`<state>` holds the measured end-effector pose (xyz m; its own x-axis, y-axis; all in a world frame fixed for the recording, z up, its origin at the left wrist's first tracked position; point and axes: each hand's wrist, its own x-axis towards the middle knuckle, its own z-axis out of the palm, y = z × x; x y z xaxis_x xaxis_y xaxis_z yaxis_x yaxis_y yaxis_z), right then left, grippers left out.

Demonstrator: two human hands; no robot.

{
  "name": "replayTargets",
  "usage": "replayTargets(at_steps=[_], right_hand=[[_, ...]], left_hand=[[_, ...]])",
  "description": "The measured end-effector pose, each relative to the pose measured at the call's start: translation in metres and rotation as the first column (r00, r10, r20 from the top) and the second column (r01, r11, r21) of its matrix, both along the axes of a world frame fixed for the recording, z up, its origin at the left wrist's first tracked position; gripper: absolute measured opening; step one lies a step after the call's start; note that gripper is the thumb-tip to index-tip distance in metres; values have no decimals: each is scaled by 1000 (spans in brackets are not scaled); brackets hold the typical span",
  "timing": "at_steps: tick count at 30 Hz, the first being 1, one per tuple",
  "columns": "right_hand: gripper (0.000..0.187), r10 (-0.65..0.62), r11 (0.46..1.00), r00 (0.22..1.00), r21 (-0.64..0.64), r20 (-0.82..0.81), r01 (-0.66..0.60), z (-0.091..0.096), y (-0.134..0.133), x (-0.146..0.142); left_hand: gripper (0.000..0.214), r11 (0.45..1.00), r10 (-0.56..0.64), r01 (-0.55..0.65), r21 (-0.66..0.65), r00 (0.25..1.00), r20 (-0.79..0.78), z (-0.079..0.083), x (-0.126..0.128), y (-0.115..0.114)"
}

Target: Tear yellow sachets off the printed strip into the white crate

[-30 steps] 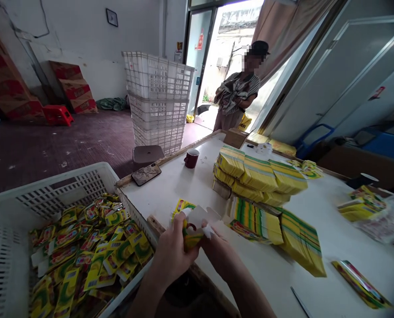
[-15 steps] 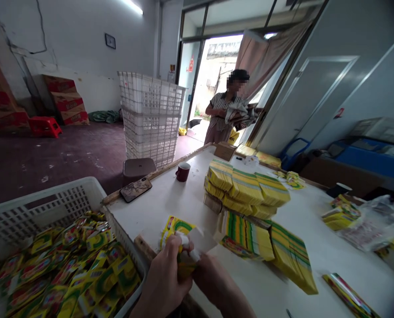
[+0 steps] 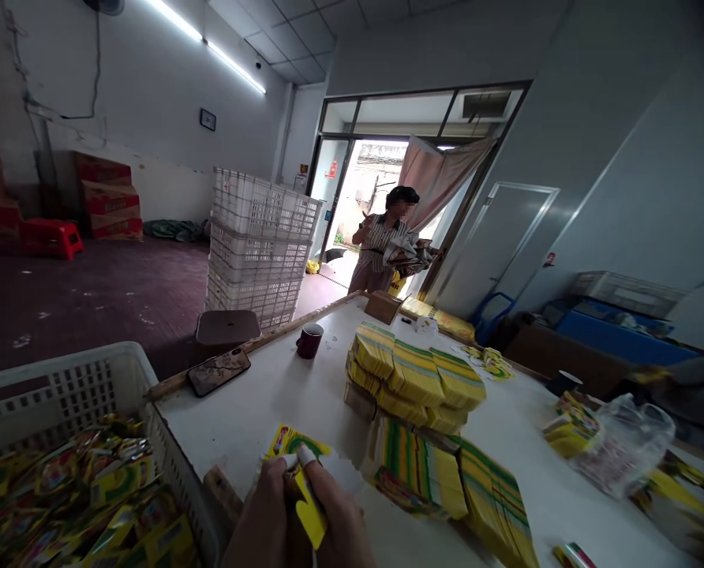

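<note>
Both hands were low at the near edge of the desk [image 3: 269,394], pressed close together around one yellow carton [image 3: 310,509]. The left hand [image 3: 263,525] had its fingers curled shut on the carton's left side. The right hand [image 3: 343,525] was clamped on its right side, with a white-taped fingertip [image 3: 305,456] bearing on the upper fold. The printed flap stood up and away from the person. Holding it close to the body between both hands seemed to let each side brace the thin card against the other

The white crate [image 3: 91,367] stood to the left, its rim against the desk edge, probably so the left hand could reach in easily. It held a loose heap of yellow, red and green sachets [image 3: 85,489], lying every way up. Just beyond the hands lay a slumped fan of flat cartons [image 3: 447,473], and behind it stood a squared stack of bundles [image 3: 414,371], apparently kept within arm's reach

Farther back on the desk were a phone [image 3: 219,371] near the corner and a dark mug [image 3: 309,341], well apart from the cartons. A clear plastic bag [image 3: 621,442] on the right held something pale that was too blurred to name. Empty white crates [image 3: 257,244] were stacked on the floor, and another person [image 3: 384,244] stood at the doorway
</note>
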<state>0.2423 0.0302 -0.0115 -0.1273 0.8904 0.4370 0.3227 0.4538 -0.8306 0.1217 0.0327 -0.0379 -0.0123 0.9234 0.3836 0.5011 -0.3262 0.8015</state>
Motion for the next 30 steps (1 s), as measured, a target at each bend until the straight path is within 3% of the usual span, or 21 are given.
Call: replayTargets(at_steps=[2,6,11,14,17,19,21,23,25,27,30], right_hand=[[42,-24,999,1000,-22,5,24,-9,3,5],[64,67,993,975,77,213,-85,-28,4,14],[61,88,992,954,58,287,-109,-24,0,13],[52,48,991,985,113,169,-68,-15,0,15],[39,-75,996,996,52,-49,78,-11,2,16],[35,-113,994,981,-24,-154,111,-11,3,15],[35,-96,995,982,-26,-160,93,-13,1,10],[37,-25,998,998,53,-53,28,-15,-2,5],[45,48,988,996,143,70,-58,-14,-7,0],[49,94,979,985,164,143,-117,-7,-12,-2],[38,181,981,959,27,219,-192,11,-15,0]], left_hand=[[44,995,1,5,97,998,-57,13,-7,1],[48,985,-79,103,140,982,-171,30,-33,4],[58,958,-43,108,264,970,-239,21,-46,8],[56,967,33,6,254,989,-147,14,-39,9],[76,970,167,-196,143,967,193,19,-28,8],[84,982,157,-190,5,823,545,28,-21,6],[71,989,145,-50,-140,526,838,39,-15,3],[51,956,255,99,-277,189,948,48,-13,0],[33,905,406,169,-391,-66,912,54,-15,0],[22,879,475,159,-450,-216,853,56,-19,0],[21,900,435,128,-416,-281,855,56,-23,1]])
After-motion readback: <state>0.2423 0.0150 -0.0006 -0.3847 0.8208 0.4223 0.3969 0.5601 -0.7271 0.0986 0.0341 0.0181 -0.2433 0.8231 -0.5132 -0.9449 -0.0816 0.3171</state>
